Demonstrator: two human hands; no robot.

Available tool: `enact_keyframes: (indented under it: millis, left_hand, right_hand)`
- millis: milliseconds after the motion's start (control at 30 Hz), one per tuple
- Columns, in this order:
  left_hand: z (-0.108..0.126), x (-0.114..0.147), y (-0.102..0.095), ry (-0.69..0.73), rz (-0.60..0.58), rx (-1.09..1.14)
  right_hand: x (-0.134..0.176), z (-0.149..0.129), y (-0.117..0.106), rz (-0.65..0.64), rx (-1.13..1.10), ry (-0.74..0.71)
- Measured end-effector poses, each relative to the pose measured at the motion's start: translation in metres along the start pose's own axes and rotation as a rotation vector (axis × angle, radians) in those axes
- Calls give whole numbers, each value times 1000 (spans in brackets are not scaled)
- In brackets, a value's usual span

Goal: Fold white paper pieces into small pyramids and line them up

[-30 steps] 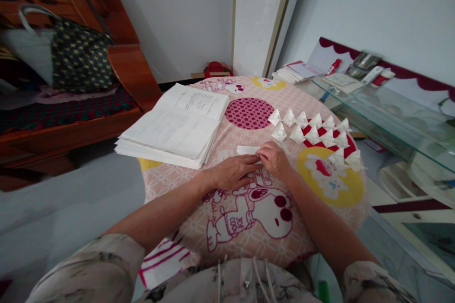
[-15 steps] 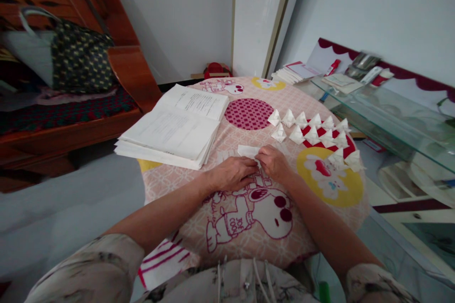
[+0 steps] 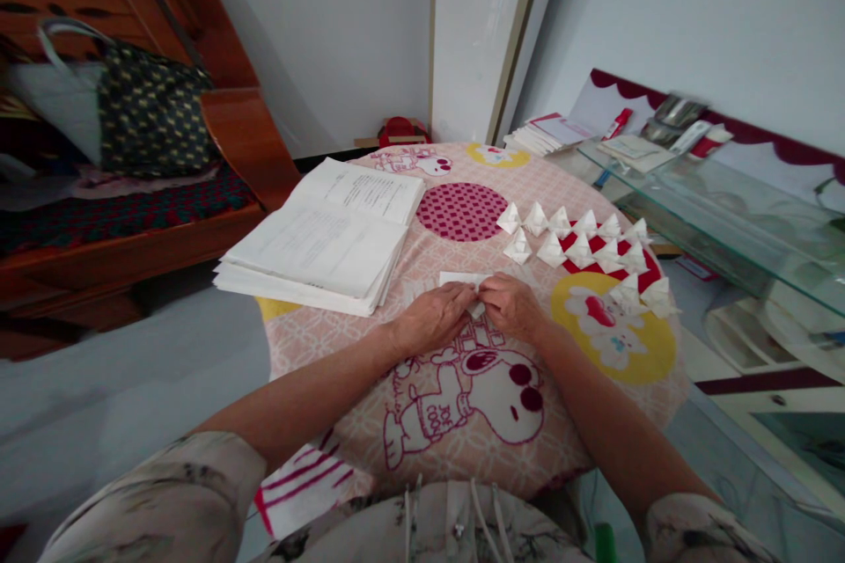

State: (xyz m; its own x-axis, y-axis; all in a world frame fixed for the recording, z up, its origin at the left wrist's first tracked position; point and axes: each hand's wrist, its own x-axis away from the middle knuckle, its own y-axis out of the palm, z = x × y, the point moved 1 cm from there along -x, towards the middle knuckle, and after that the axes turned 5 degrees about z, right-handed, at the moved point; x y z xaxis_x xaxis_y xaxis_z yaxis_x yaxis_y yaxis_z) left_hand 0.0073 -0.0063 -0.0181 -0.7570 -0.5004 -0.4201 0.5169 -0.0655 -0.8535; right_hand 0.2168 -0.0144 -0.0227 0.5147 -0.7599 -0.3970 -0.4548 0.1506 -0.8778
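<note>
A small piece of folded white paper lies on the cloth-covered round table in front of me. My left hand comes from the left, its fingers closed together on the paper's near part. From the other side my right hand pinches the paper's right part, fingertips almost touching those of the left. Much of the paper is hidden under the fingers. Several folded white paper pieces with pointed tips stand in rows to the right of my right hand. Left of my hands, a thick open book lies on the table.
The patterned tablecloth has cartoon figures on it. A glass-topped stand holding small items borders the table's right side. A stack of papers sits at the back. On the far left is a wooden bench with a dark patterned bag.
My left hand has shifted slightly up onto the paper and its fingers have come closer to my right hand. A pointed corner of paper now shows below the fingertips.
</note>
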Motion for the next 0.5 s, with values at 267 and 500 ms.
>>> enact_keyframes:
  millis: [267, 500]
  left_hand:
    - [3, -4, -3, 10, -102, -98]
    - [2, -6, -5, 44, -106, -119]
  right_hand:
    - [-3, 2, -5, 155, -170, 240]
    - [-22, 3, 7, 207, -175, 658]
